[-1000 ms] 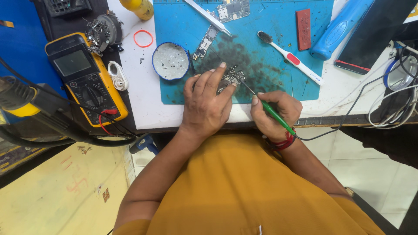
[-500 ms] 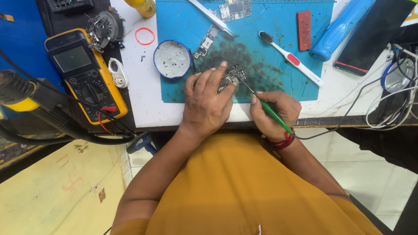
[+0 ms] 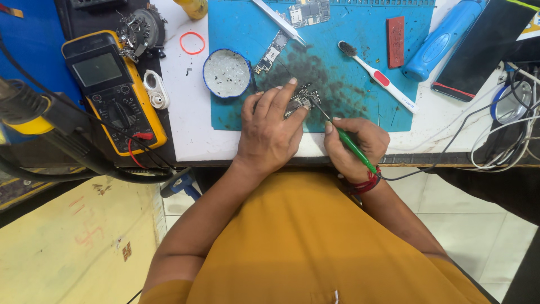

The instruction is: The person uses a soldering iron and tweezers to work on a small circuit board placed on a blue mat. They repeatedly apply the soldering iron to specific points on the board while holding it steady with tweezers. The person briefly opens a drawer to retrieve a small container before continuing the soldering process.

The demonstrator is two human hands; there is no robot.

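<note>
My left hand (image 3: 269,130) presses flat on a small circuit board (image 3: 302,99) lying on the blue work mat (image 3: 349,73), fingers spread over the board's left side. My right hand (image 3: 355,143) grips a green-handled tool (image 3: 353,147) like a pen; its thin metal tip reaches up-left onto the board beside my left fingertips. A cable runs from the tool's back end off to the right. The mat around the board is stained dark.
A round blue tin (image 3: 226,73), another small board (image 3: 269,56), a white and red toothbrush (image 3: 377,75), a red block (image 3: 395,34) and a blue cylinder (image 3: 441,40) sit on or near the mat. Left stands a yellow multimeter (image 3: 112,90). Cables (image 3: 506,135) pile up right.
</note>
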